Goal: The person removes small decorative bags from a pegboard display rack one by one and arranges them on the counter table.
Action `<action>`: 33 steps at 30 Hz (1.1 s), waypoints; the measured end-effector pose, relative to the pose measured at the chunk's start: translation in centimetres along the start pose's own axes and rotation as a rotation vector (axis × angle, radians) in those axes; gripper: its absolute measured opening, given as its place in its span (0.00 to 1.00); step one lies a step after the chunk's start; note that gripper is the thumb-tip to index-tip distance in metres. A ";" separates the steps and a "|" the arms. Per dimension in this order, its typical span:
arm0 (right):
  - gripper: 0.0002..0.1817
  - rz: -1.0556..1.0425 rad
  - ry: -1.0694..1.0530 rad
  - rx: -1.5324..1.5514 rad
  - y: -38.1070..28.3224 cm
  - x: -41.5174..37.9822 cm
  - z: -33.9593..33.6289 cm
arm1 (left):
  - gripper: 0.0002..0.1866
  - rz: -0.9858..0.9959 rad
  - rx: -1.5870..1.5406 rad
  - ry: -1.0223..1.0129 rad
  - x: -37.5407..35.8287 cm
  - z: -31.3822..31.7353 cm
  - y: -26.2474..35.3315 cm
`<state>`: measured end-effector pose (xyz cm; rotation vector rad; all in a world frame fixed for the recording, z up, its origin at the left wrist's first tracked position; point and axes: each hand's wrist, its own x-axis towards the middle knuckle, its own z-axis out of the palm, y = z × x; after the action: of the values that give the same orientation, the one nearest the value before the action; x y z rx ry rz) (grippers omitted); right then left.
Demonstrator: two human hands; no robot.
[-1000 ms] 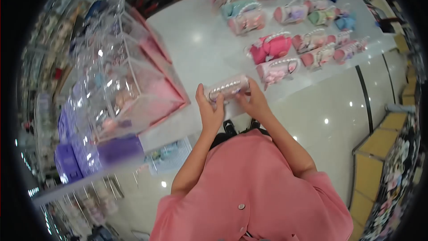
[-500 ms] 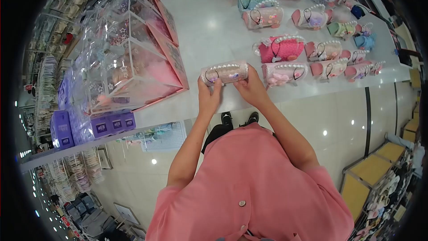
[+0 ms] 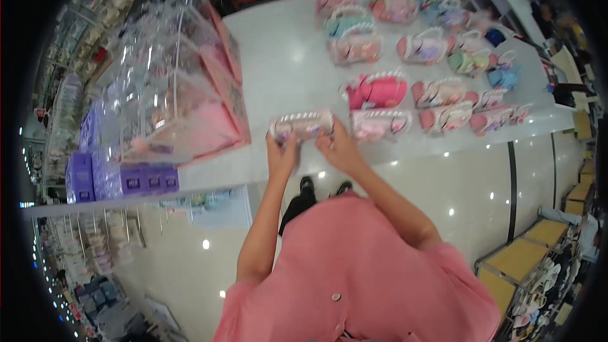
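Note:
A small pale-pink cylindrical handbag (image 3: 304, 128) with a pearl-bead handle and tiny decorations is held between both my hands, over the front edge of the white counter (image 3: 272, 57). My left hand (image 3: 281, 153) grips its left end, thumb across the front. Its right end sits in my right hand (image 3: 337, 147), with the fingers curled round the lower corner. Just right of my right hand is another light-pink handbag (image 3: 381, 126), and behind that one lies a hot-pink handbag (image 3: 377, 92). The picture is slightly blurred.
Several more pearl-handled handbags (image 3: 423, 47) stand in rows on the right side of the counter. Transparent boxes with pink backs (image 3: 183, 88) are stacked at left, above purple boxes (image 3: 149, 179). Yellowish display boxes (image 3: 522, 256) and footwear stand at lower right.
The head view has shifted, so the counter and its goods appear lower and a little further left. Both hands keep their hold on the handbag.

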<state>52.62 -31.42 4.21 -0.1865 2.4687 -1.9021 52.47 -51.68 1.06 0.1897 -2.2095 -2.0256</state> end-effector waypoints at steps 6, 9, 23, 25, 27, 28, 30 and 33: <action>0.54 -0.016 -0.047 -0.031 -0.5 0.2 -0.5 | 0.26 0.053 -0.017 0.057 -0.5 0.7 0.1; 0.51 0.000 -0.063 -0.034 0.0 1.1 0.3 | 0.29 -0.036 0.037 0.043 0.5 0.0 -0.5; 0.47 0.031 -0.058 -0.205 -1.4 -9.4 -1.5 | 0.39 -0.005 0.098 0.119 -11.6 -2.3 1.7; 0.41 0.083 -0.112 -0.093 -2.0 -12.4 -2.2 | 0.37 0.008 0.159 0.115 -16.2 -4.2 1.6; 0.35 0.159 -0.206 -0.029 -3.6 -15.7 -0.5 | 0.37 -0.047 0.128 0.116 -20.1 -6.7 2.7; 0.33 0.184 -0.251 -0.033 -4.6 -16.7 0.3 | 0.36 -0.070 0.100 0.111 -21.7 -7.9 3.0; 0.29 0.207 -0.370 -0.068 -5.5 -18.5 3.1 | 0.36 -0.103 0.186 0.129 -24.5 -11.5 3.2; 0.24 0.125 -0.619 -0.166 -7.2 -20.8 10.4 | 0.36 -0.141 0.270 0.166 -29.5 -17.9 1.9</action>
<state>74.74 -41.03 7.31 -0.5202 2.1408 -1.3220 84.80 -63.53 4.03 0.5359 -2.4121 -1.6940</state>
